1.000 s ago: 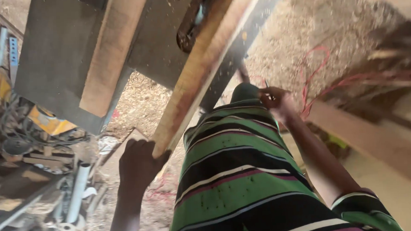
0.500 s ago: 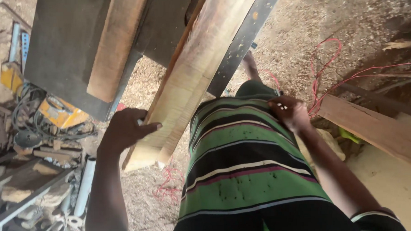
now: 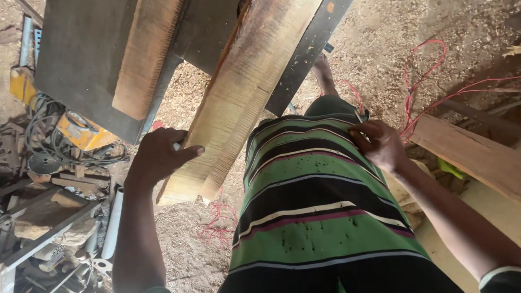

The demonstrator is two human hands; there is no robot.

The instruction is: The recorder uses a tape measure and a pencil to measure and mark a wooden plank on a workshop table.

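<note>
A long rough-sawn wooden plank (image 3: 244, 89) lies on a dark metal saw table (image 3: 81, 60), its near end sticking out over the table's edge. My left hand (image 3: 160, 156) grips that near end from the left side, thumb across the top face. My right hand (image 3: 379, 143) rests at my hip against my green, black and white striped shirt (image 3: 314, 208), fingers curled at the shirt's hem; whether it holds anything is hidden. A second, narrower plank (image 3: 145, 58) lies on the table to the left.
Sawdust covers the ground. Cables, a yellow power tool (image 3: 84, 129), metal bars and scrap lie at the left. A red wire (image 3: 425, 71) loops at the right. More planks (image 3: 480, 156) lie at the right. A black metal rail (image 3: 312, 43) runs beside the plank.
My left hand rose from below the plank's end and took hold of it. The view tipped closer to the table. My right hand moved slightly down along my shirt.
</note>
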